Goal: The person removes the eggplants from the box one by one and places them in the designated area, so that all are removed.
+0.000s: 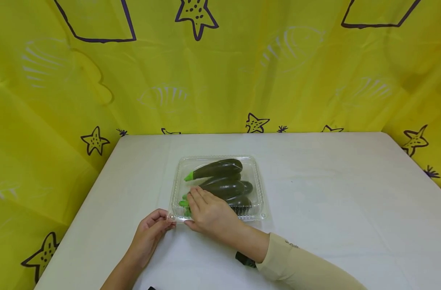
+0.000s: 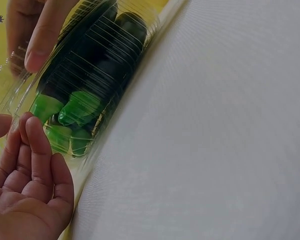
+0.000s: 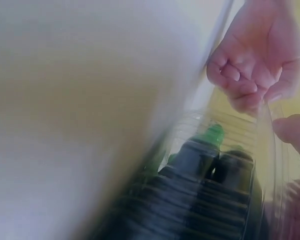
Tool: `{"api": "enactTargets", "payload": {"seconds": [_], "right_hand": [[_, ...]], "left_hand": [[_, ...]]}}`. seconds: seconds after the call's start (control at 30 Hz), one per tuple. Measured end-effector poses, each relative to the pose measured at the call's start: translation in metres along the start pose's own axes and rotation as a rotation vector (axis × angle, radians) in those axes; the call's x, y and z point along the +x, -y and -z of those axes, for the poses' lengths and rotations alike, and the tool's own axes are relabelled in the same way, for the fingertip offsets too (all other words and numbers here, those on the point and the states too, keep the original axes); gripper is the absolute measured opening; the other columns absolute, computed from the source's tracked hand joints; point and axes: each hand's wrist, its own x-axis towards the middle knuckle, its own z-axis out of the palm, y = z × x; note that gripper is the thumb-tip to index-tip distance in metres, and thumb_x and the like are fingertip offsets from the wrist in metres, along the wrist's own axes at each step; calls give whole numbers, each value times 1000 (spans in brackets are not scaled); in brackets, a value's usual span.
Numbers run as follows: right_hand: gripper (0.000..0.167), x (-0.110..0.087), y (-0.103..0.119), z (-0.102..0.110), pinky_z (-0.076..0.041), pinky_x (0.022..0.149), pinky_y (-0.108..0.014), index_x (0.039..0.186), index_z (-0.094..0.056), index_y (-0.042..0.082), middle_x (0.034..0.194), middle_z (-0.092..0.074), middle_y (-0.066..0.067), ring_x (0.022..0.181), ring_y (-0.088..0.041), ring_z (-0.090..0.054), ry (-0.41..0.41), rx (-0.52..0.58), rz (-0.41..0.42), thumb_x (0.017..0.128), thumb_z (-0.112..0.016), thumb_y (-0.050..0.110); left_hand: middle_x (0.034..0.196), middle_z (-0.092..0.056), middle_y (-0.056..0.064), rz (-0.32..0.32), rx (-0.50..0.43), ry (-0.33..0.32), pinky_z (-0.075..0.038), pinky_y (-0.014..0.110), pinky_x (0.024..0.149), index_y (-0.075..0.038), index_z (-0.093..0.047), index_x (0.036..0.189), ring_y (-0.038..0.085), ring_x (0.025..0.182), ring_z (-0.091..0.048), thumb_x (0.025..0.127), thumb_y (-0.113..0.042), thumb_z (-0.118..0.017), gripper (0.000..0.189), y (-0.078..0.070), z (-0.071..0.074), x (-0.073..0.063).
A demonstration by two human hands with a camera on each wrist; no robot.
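Observation:
A clear plastic clamshell container (image 1: 262, 201) lies on the white table, its lid over several dark eggplants (image 1: 220, 168) with green stem ends. My left hand (image 1: 151, 231) pinches the container's near left corner between thumb and fingers. Across the lid's front left part rests my right hand (image 1: 215, 215), fingers straight and together, its thumb at the front rim. In the left wrist view, the green stem ends (image 2: 80, 107) show through the ribbed side wall, close to the left fingertips. The right hand hides part of the eggplants in the head view.
The white table (image 1: 333, 193) extends on both sides of the container. Yellow cloth (image 1: 220, 72) with starfish drawings hangs behind and beside it. A small dark object (image 1: 245, 259) shows by the right sleeve (image 1: 300, 262), partly covered by the forearm.

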Motion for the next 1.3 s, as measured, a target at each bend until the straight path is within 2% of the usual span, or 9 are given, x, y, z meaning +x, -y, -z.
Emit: {"api": "enactTargets", "payload": {"seconds": [0.33, 0.6, 0.77, 0.9, 1.13, 1.3], "right_hand": [[59, -13, -9, 4, -46, 87, -31, 104, -63, -5, 107, -63, -19, 102, -26, -60, -6, 42, -17, 78, -65, 47], [67, -26, -21, 10, -45, 87, -32, 105, -62, -8, 107, -62, -21, 102, -29, -59, 1, 89, -59, 74, -67, 52], [69, -38, -29, 14, -44, 89, -35, 107, -60, -10, 110, -60, -23, 104, -32, -57, 44, 146, -94, 73, -69, 50], [68, -45, -33, 17, -42, 92, -37, 110, -58, -11, 113, -58, -25, 108, -34, -55, 74, 203, -84, 75, -70, 45], [67, -54, -40, 18, -41, 93, -38, 113, -56, -11, 117, -56, -25, 111, -34, -52, 55, 255, -71, 73, -74, 40], [73, -60, -46, 20, -40, 94, -40, 115, -54, -12, 119, -54, -26, 113, -36, -50, 55, 278, -99, 71, -75, 42]], "left_hand": [[81, -60, 2, -24, -14, 47, -49, 25, 75, 0, -54, 89, 12, 77, -58, 86, 5, -48, 7, 2, 3, 0], [81, -59, 3, -18, -12, 33, -49, 24, 75, 0, -53, 88, 12, 77, -58, 86, 5, -49, 7, 1, 3, 0], [82, -58, 3, -1, -6, 17, -49, 25, 75, 1, -53, 88, 12, 77, -58, 85, 5, -49, 6, 1, 2, 0], [81, -58, 3, 1, -3, 14, -49, 25, 75, 0, -53, 88, 12, 77, -58, 85, 5, -49, 6, 1, 2, 0], [82, -58, 3, -6, -14, 33, -49, 25, 75, 0, -53, 88, 12, 78, -58, 86, 4, -49, 6, 1, 2, -1], [82, -59, 3, -26, -19, 56, -49, 25, 76, 0, -53, 88, 12, 78, -58, 86, 5, -48, 7, 2, 3, 0]]}}
